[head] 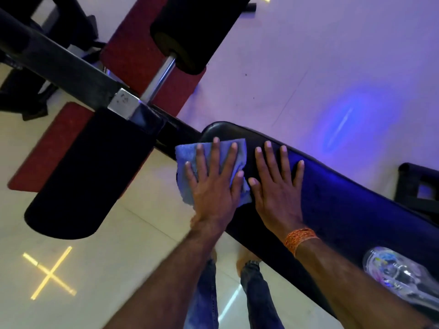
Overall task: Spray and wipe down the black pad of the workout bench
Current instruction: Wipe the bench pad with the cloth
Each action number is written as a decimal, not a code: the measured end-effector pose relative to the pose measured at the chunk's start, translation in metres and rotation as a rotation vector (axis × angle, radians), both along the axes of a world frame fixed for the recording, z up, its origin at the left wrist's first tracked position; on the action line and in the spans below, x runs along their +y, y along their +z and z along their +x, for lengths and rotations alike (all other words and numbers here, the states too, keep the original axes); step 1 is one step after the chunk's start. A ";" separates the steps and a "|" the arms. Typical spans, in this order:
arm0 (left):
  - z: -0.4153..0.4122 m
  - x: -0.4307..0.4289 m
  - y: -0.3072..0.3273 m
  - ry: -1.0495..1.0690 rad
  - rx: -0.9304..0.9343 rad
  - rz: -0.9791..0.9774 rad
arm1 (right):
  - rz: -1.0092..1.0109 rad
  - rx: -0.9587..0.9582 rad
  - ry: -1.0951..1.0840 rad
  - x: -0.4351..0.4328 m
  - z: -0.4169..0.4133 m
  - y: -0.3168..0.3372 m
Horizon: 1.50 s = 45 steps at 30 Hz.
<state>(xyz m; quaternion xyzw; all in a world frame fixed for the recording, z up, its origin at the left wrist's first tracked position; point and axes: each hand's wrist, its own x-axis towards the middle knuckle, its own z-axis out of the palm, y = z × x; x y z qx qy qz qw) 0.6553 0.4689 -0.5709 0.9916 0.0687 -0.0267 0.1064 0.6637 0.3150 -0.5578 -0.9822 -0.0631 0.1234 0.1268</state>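
The long black bench pad (pixel 344 200) runs from the centre to the lower right, lit blue. My left hand (pixel 213 186) lies flat with fingers spread on a blue-grey cloth (pixel 187 162), pressing it onto the pad's far end; the cloth hangs a little over the pad's left edge. My right hand (pixel 278 186) rests flat and bare on the pad just right of the cloth, an orange thread band at its wrist. A clear spray bottle (pixel 399 274) lies on its side on the pad at the lower right, partly behind my right forearm.
Black foam roller pads (pixel 88 176) (pixel 197 32) on a metal post (pixel 159 79) stand just beyond the pad's end. A black frame bar (pixel 59 60) crosses the upper left. Red floor mats (pixel 133 43) lie beneath. A black stand (pixel 418 184) is at the right edge. My legs (pixel 206 300) stand below on a glossy tiled floor.
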 end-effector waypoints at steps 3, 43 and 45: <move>0.023 0.016 -0.004 -0.054 -0.012 -0.048 | -0.001 -0.001 0.088 -0.009 0.003 0.001; -0.001 -0.029 0.006 -0.473 0.014 0.027 | 0.045 -0.027 -0.157 -0.069 -0.038 0.000; 0.022 -0.030 0.004 -0.499 0.007 0.053 | 0.031 -0.002 -0.146 -0.075 -0.044 0.000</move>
